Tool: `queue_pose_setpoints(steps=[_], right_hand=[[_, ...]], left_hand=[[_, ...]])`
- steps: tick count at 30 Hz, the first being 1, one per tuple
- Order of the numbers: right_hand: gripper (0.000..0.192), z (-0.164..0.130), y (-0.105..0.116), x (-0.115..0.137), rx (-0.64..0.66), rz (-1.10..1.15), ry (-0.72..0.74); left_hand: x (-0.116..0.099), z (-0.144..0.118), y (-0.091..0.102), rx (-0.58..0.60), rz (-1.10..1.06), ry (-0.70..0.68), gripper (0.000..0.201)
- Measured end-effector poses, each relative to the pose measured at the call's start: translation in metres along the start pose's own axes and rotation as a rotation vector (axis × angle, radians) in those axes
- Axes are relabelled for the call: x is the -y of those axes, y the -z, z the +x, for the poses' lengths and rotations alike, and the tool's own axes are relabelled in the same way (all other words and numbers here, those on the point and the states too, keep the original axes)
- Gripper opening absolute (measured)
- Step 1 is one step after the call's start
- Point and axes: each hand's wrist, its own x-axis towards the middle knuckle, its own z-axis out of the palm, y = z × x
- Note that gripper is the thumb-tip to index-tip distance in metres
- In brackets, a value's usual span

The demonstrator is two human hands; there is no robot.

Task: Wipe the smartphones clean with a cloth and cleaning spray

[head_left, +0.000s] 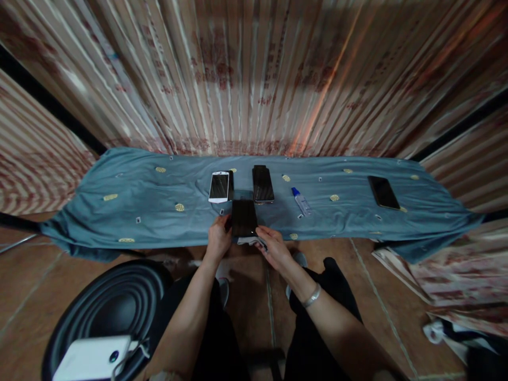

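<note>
A dark phone [243,217] is held between my two hands above the table's near edge, its black face up. My left hand [219,238] grips its left side, fingers curled round it. At the lower right corner, my right hand [273,248] pinches the phone, and a pale grey cloth [250,241] hangs from the same fingers. Beyond the held phone lie a white phone [219,187] with a dark screen and a black phone [263,184]. A small clear bottle with a blue cap [301,201] rests to their right.
Another black phone [383,192] lies far right on the blue patterned cloth [159,222] covering the table. Curtains [246,79] hang behind it. At lower left, a white power bank [93,360] with a cable sits on a round black stool [119,296].
</note>
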Motion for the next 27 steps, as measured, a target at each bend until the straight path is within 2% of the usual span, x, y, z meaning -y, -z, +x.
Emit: queue_pose_setpoints(steps=[4, 15, 20, 24, 27], right_hand=[[0.04, 0.005, -0.004, 0.003, -0.059, 0.06, -0.052], [0.028, 0.033, -0.01, 0.008, -0.067, -0.003, 0.035], [0.028, 0.034, -0.008, 0.008, -0.06, -0.016, 0.041], [0.028, 0.031, -0.006, 0.008, -0.034, -0.036, 0.046], [0.026, 0.032, -0.005, 0.008, -0.008, -0.051, 0.065]], left_hand=[[0.001, 0.001, 0.0, -0.005, 0.005, -0.003, 0.037], [0.0, 0.003, 0.0, -0.021, 0.003, 0.025, 0.035], [-0.003, 0.003, 0.003, 0.007, -0.016, 0.048, 0.036], [-0.006, 0.003, 0.005, -0.025, -0.145, 0.114, 0.036], [-0.008, 0.003, 0.004, -0.042, -0.403, 0.276, 0.036]])
